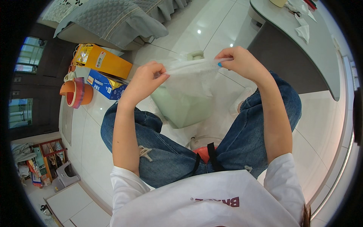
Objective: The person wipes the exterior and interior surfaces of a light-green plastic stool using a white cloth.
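Observation:
A thin, translucent white plastic bag [190,76] is stretched between my hands. My left hand [150,78] pinches one end of its upper edge between thumb and fingers. At the other end my right hand [236,62] grips the same edge, slightly higher in the view; a blue thumbnail shows. Beneath the bag a pale green plastic bin [184,116] stands on the floor between my legs, partly hidden by the sheer film. A pale green rounded part [195,55] shows just beyond the bag's edge.
At the left on the tiled floor stand a yellow box [109,61], a blue carton [105,85] and an orange bucket [88,90]. A grey table [309,54] with scissors and white scraps is at the upper right. A quilted grey cover [113,20] drapes furniture at the top.

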A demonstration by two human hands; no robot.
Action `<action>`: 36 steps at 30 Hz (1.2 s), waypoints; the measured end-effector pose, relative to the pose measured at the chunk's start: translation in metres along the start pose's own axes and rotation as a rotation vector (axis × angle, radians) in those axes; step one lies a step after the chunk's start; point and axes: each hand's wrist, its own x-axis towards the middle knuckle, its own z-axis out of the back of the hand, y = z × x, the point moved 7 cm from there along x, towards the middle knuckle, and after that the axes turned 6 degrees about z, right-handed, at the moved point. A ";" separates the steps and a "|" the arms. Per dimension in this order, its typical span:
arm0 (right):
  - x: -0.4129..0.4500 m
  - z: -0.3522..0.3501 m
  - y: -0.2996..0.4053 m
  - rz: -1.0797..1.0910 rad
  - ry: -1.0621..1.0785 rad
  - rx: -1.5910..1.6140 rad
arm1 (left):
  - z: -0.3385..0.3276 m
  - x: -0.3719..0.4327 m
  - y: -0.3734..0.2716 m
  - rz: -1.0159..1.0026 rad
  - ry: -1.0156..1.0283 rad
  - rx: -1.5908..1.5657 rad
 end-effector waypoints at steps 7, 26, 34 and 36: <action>-0.001 0.010 0.009 0.129 0.014 0.045 | 0.006 -0.003 0.002 -0.031 -0.012 0.050; -0.001 -0.007 0.018 0.090 -0.145 0.622 | 0.013 -0.003 0.009 0.017 0.013 -1.276; -0.011 -0.044 0.012 0.108 0.352 0.081 | 0.010 -0.005 0.012 -0.020 0.142 -1.491; -0.001 -0.039 -0.002 0.092 0.189 0.179 | 0.011 -0.005 0.010 -0.002 0.105 -1.580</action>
